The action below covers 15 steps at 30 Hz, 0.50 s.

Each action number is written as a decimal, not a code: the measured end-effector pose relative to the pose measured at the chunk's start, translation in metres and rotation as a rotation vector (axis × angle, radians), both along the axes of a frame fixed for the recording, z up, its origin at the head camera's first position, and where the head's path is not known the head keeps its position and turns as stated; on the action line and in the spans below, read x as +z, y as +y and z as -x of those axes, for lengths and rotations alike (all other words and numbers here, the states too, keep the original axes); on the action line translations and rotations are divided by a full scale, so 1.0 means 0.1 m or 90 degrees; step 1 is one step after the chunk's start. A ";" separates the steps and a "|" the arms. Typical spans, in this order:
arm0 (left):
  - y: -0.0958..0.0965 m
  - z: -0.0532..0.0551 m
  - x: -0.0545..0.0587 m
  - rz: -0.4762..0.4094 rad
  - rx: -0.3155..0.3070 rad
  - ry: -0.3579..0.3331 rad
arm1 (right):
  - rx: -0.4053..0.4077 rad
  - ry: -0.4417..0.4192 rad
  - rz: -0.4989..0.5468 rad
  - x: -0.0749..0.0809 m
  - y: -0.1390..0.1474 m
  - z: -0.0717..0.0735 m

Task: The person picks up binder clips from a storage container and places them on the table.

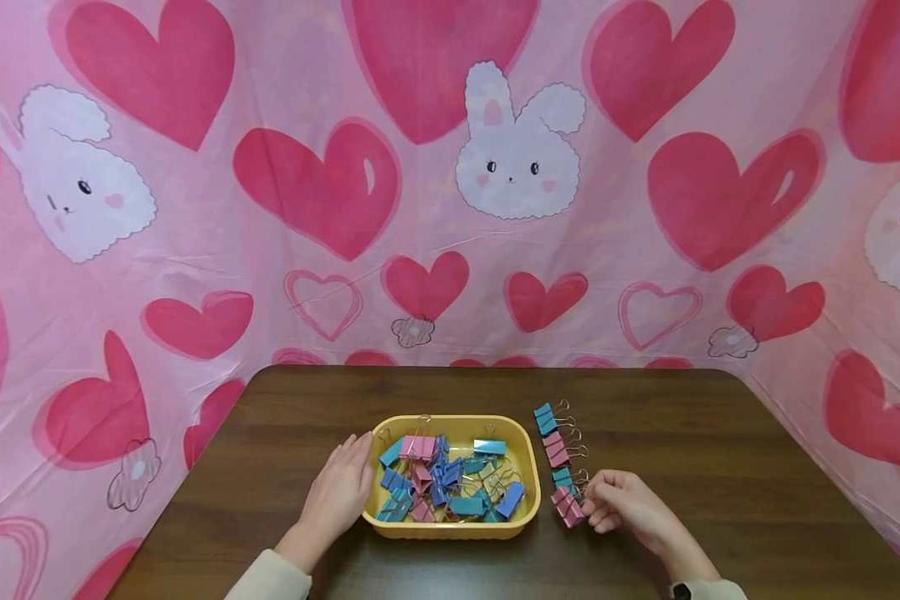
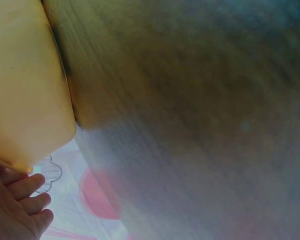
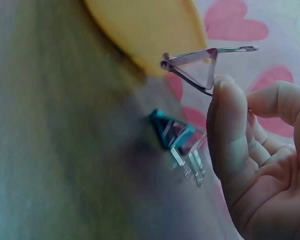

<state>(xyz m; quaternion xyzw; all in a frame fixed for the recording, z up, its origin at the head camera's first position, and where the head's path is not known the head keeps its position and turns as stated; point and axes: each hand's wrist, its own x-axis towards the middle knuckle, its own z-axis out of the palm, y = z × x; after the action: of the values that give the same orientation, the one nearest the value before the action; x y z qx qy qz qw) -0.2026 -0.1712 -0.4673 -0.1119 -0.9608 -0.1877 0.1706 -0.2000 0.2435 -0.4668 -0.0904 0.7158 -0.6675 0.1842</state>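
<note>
My right hand [image 1: 630, 507] pinches a pink binder clip [image 1: 567, 507] by a wire handle, between thumb and forefinger. In the right wrist view this clip [image 3: 192, 57] shows side-on, its triangular body beyond the fingertips. It is at the near end of a row of binder clips, close by a teal binder clip [image 1: 563, 480]. My left hand [image 1: 339, 487] rests along the left side of a yellow plastic basket [image 1: 450, 531], fingers mostly straight at its rim. Inside the basket lie several loose binder clips in blue, teal, pink and yellow.
Farther up the row, right of the basket, are pink binder clips [image 1: 557, 450] and teal-blue binder clips [image 1: 545, 419], wire handles pointing right. The dark wooden table [image 1: 720, 433] meets a pink heart-and-rabbit cloth [image 1: 420, 208] at its back and sides.
</note>
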 end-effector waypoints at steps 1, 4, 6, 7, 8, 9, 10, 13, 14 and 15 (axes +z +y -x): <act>0.00 0.00 0.00 0.000 0.001 -0.002 | 0.002 -0.010 -0.008 -0.02 0.01 0.00; 0.00 0.00 0.00 0.001 0.002 -0.004 | 0.003 -0.028 -0.034 -0.08 0.05 0.01; 0.00 0.00 0.00 0.001 0.002 -0.006 | 0.002 -0.032 -0.051 -0.12 0.07 0.01; 0.00 0.00 0.00 0.002 0.002 -0.006 | 0.003 -0.030 -0.060 -0.13 0.07 0.00; 0.00 0.01 0.00 0.002 0.001 -0.007 | 0.006 -0.027 -0.069 -0.14 0.08 0.00; 0.00 0.01 0.00 0.003 0.001 -0.007 | 0.009 -0.024 -0.076 -0.15 0.09 -0.01; 0.00 0.01 -0.01 0.003 0.000 -0.007 | 0.012 -0.023 -0.083 -0.15 0.10 -0.01; 0.00 0.01 -0.01 0.004 -0.001 -0.004 | 0.021 -0.017 -0.106 -0.15 0.12 -0.03; 0.00 0.01 -0.01 0.004 -0.001 -0.003 | 0.025 -0.015 -0.114 -0.15 0.12 -0.04; 0.00 0.01 -0.01 0.004 -0.002 -0.001 | 0.027 -0.014 -0.125 -0.15 0.13 -0.04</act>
<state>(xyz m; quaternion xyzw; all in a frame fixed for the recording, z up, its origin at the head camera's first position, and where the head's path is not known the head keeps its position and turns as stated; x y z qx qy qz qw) -0.2034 -0.1714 -0.4684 -0.1141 -0.9613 -0.1852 0.1691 -0.1956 0.2562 -0.4813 -0.0795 0.7736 -0.5911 0.2140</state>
